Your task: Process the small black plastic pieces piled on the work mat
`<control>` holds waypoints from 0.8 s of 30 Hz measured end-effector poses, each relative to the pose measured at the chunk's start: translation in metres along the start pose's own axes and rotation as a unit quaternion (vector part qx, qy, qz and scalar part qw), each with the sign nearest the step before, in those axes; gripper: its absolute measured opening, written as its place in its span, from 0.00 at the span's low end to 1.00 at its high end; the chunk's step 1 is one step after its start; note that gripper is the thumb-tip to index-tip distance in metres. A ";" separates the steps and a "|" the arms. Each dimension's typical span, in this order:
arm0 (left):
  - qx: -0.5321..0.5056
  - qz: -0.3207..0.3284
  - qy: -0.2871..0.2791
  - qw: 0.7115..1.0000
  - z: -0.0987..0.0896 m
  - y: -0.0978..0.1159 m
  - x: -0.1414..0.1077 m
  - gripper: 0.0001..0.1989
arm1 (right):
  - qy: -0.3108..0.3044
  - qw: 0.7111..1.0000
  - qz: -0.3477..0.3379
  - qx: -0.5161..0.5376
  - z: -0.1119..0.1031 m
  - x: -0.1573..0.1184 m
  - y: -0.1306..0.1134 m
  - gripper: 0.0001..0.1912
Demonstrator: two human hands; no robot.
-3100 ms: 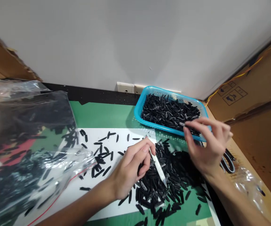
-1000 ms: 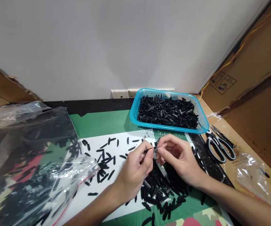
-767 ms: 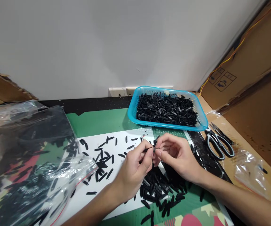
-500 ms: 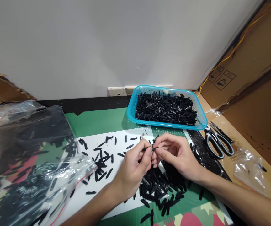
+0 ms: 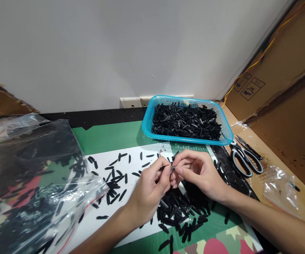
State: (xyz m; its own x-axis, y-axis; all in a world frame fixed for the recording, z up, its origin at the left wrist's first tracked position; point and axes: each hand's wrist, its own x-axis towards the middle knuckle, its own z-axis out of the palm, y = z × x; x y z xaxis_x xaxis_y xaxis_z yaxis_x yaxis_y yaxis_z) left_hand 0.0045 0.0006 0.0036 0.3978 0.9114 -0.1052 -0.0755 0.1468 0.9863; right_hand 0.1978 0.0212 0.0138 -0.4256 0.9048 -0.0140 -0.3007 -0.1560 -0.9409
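Between the fingertips of both hands is a small, thin black strip (image 5: 172, 168), mostly covered by the fingers. My left hand (image 5: 152, 188) pinches its left end, and my right hand (image 5: 198, 174) pinches the right end with thumb and forefinger. Under and in front of the hands lies a heap of similar black strips (image 5: 177, 208). More loose strips (image 5: 114, 183) are scattered on a white sheet (image 5: 133, 222) to the left. What the strips are made of, I cannot tell.
A blue plastic basket (image 5: 147, 124) full of black strips stands behind the hands. Right of it lie grey-handled scissors (image 5: 245, 160), a pointed metal tool (image 5: 249, 146) and a small clear bag (image 5: 281, 192). A large clear zip bag (image 5: 36, 176) covers the left side. Cardboard (image 5: 285, 88) stands at right.
Both hands keep nearly the same place and pinch. The strip between them looks slightly turned, showing a greyer face. Nothing else has visibly moved.
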 end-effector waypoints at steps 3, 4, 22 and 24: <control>0.003 -0.001 0.002 1.000 0.000 0.001 0.000 0.18 | 0.002 1.000 -0.001 -0.001 -0.001 0.000 0.001 0.14; 0.004 -0.001 0.002 1.000 0.000 0.001 0.000 0.18 | -0.001 1.000 -0.002 -0.002 -0.001 0.000 0.002 0.14; 0.041 -0.008 -0.015 0.999 -0.001 0.008 0.002 0.19 | 0.290 0.801 -0.229 -0.472 -0.049 0.009 -0.035 0.14; 0.038 -0.005 -0.022 0.999 -0.002 0.003 0.003 0.18 | 0.226 0.835 -0.213 -0.454 -0.041 0.005 -0.035 0.10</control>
State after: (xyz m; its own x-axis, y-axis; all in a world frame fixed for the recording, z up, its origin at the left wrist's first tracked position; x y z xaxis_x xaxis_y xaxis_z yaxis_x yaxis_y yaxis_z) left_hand 0.0039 0.0044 0.0063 0.4382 0.8921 -0.1103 -0.0027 0.1241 0.9923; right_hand 0.2412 0.0470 0.0327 -0.0169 0.8905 0.4548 0.5153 0.3975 -0.7593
